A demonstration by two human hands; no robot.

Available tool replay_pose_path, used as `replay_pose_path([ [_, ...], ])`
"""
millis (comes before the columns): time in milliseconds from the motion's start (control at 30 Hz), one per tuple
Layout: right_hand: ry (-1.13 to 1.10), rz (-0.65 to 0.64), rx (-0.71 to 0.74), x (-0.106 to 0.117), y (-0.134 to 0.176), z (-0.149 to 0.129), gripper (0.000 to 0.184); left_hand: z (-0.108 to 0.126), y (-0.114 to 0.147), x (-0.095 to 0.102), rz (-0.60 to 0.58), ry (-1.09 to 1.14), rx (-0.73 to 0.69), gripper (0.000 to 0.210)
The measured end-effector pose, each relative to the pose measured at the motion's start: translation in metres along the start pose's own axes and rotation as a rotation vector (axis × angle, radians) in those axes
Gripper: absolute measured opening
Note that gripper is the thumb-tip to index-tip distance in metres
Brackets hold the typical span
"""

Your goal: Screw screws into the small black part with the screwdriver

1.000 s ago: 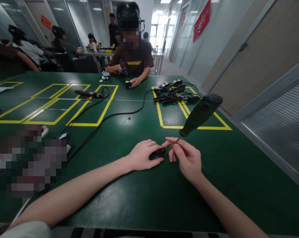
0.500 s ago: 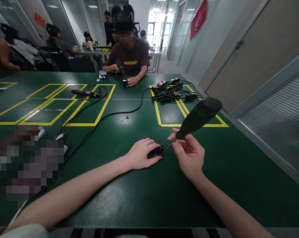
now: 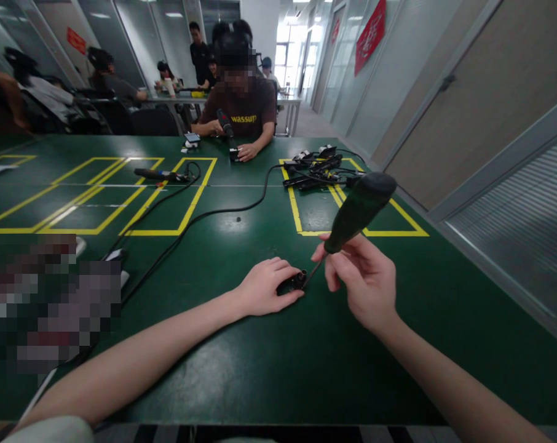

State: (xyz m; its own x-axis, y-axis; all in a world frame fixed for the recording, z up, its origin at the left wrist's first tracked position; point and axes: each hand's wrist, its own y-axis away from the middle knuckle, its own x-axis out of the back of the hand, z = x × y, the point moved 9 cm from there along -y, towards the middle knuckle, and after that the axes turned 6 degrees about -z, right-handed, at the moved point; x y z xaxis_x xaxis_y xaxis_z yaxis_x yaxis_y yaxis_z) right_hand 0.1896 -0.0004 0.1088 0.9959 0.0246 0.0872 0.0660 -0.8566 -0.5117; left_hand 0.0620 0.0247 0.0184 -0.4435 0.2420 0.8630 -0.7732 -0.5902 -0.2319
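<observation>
On the green table, my left hand is closed around a small black part with a round, tube-like end, pinning it between thumb and fingers. Most of that part is hidden under the fingers. My right hand grips a screwdriver near the lower end of its thick dark handle. The screwdriver leans, its handle up to the right. Its thin shaft runs down to the right side of the black part, where the tip appears to touch it.
A pile of black cables and parts lies at the back right. One long black cable crosses toward blurred items at left. A corded dark tool rests among yellow tape outlines. Opposite, a person holds a power screwdriver.
The screwdriver has become more upright, its handle swinging left. My right hand has moved slightly right and its grip has shifted. My left hand stays nearly in place with the black part.
</observation>
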Motion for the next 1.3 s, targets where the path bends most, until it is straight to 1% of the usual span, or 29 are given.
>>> replay_pose_path([
  [100,-0.032,-0.028,0.006,-0.002,-0.005,-0.002,0.018,-0.001,0.000,0.000,0.008,0.000,0.002,0.025],
  [233,-0.018,-0.013,0.004,0.000,-0.008,-0.005,0.015,-0.001,-0.001,-0.001,0.000,0.002,-0.002,0.027],
  [400,0.016,0.022,0.010,0.005,-0.010,-0.009,0.026,0.000,0.000,-0.001,-0.003,-0.001,-0.004,0.028],
  [500,0.029,-0.029,-0.005,0.004,-0.014,-0.011,0.019,-0.001,0.000,0.000,0.004,0.005,-0.004,0.027],
  [633,0.069,-0.113,-0.007,0.001,-0.021,-0.013,0.019,-0.001,0.000,0.000,0.000,0.003,-0.005,0.027],
  [800,0.064,-0.063,0.025,0.006,-0.028,-0.017,0.035,0.001,0.000,0.000,-0.006,0.001,-0.008,0.027],
  [967,0.085,-0.068,0.030,0.006,-0.034,-0.024,0.034,0.000,0.000,-0.001,-0.007,0.004,-0.005,0.028],
  [1067,0.081,-0.049,0.027,0.008,-0.035,-0.027,0.040,0.000,0.000,-0.001,-0.003,0.003,-0.011,0.027],
  [1233,0.109,-0.090,0.012,0.007,-0.037,-0.027,0.031,0.000,0.000,0.000,-0.003,0.008,-0.008,0.027],
  [1300,0.131,-0.101,0.018,0.008,-0.038,-0.027,0.031,0.000,0.000,0.000,-0.005,0.010,-0.005,0.027],
])
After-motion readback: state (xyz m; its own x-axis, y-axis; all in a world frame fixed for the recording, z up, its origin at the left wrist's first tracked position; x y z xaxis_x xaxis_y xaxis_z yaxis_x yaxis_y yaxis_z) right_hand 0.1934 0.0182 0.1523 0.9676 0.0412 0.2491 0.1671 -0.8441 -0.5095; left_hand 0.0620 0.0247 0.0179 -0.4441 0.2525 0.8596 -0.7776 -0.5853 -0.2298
